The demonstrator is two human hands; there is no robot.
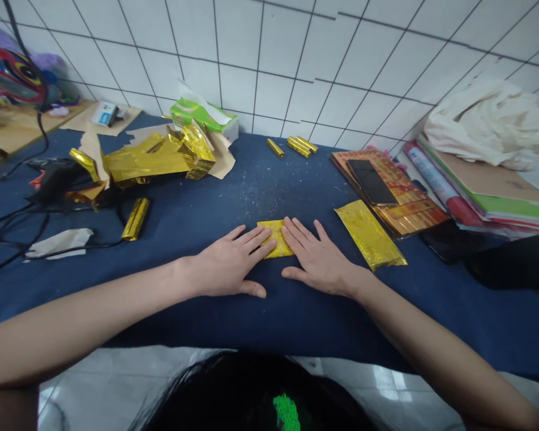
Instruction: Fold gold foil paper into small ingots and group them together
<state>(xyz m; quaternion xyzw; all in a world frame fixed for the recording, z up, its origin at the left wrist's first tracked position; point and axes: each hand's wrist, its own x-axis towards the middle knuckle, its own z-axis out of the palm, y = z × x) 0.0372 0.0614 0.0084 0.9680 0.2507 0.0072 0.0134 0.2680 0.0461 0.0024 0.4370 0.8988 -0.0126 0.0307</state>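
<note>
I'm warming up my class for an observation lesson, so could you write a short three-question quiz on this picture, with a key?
1. What lies under the fingers of the left hand and the right hand?
a) a pair of scissors
b) a small yellow-gold piece
c) a white cup

2. True or false: the dark phone is held in the right hand.

3. Fill in the missing colour: beside the right hand, a flat gold strip lies on a dark ____ surface.

Key: 1. b; 2. False, it lies on the orange-gold stack; 3. blue.
</note>
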